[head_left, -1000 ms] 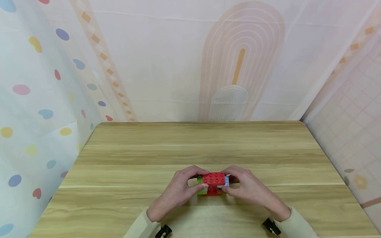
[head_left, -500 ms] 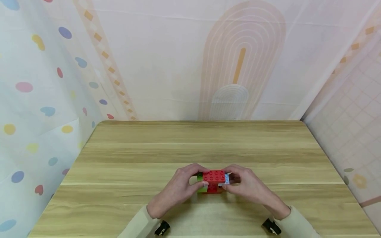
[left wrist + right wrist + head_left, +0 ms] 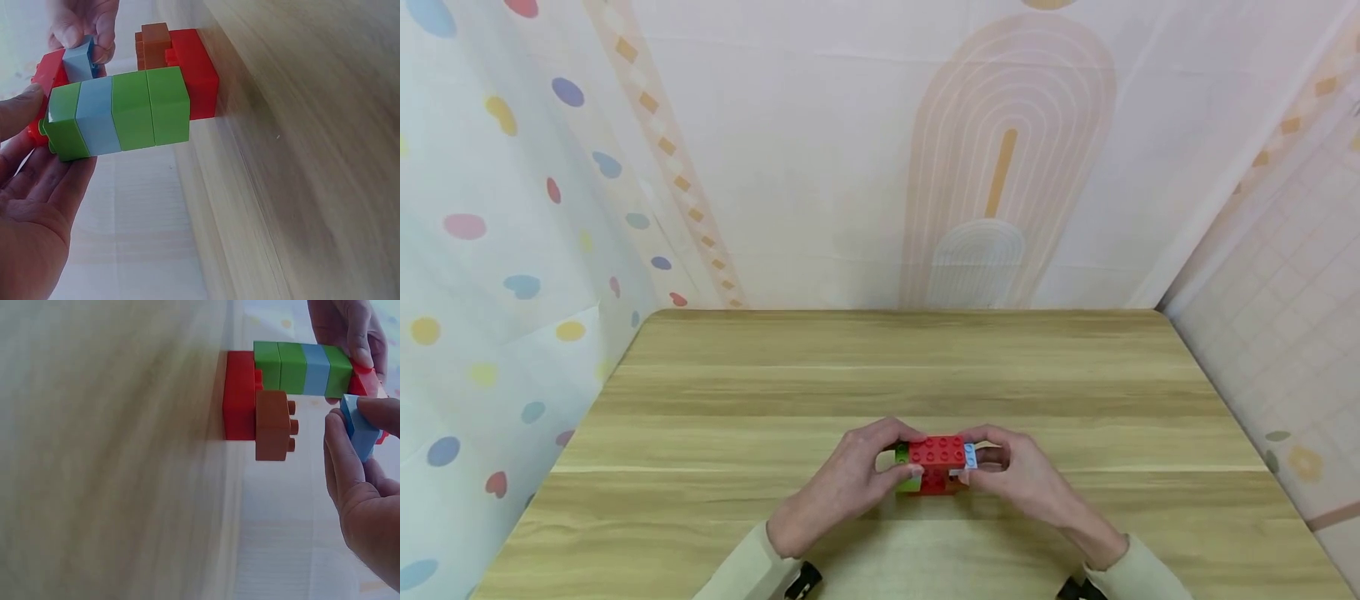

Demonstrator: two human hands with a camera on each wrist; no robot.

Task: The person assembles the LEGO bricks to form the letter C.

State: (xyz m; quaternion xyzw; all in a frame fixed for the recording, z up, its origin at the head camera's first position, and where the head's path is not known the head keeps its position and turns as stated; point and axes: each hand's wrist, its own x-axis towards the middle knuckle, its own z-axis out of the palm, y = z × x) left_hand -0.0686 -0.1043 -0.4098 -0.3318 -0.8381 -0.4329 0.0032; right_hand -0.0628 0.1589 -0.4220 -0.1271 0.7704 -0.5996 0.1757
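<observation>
A toy-brick build stands on the wooden table. Its base is a red brick (image 3: pixel 239 394), with a brown brick (image 3: pixel 272 426) on one end and a column of green bricks (image 3: pixel 167 106) and one light-blue brick (image 3: pixel 98 115) on the other. An upper red brick (image 3: pixel 937 451) spans from the column's top towards the right. My left hand (image 3: pixel 842 483) pinches that red brick's left end beside the column. With thumb and fingers, my right hand (image 3: pixel 1026 473) pinches a blue brick (image 3: pixel 359 428) under its right end. A gap separates this blue brick from the brown one below.
The wooden table (image 3: pixel 880 375) stretches out behind and to both sides of the build. A patterned cloth (image 3: pixel 805 167) hangs along its back edge, and more cloth hangs at the left and right. Black straps (image 3: pixel 803 579) show at the wrists.
Both hands keep their grip and the bricks stay almost in place. The head view shifts slightly, and my right-hand fingers shift a little around the blue brick.
</observation>
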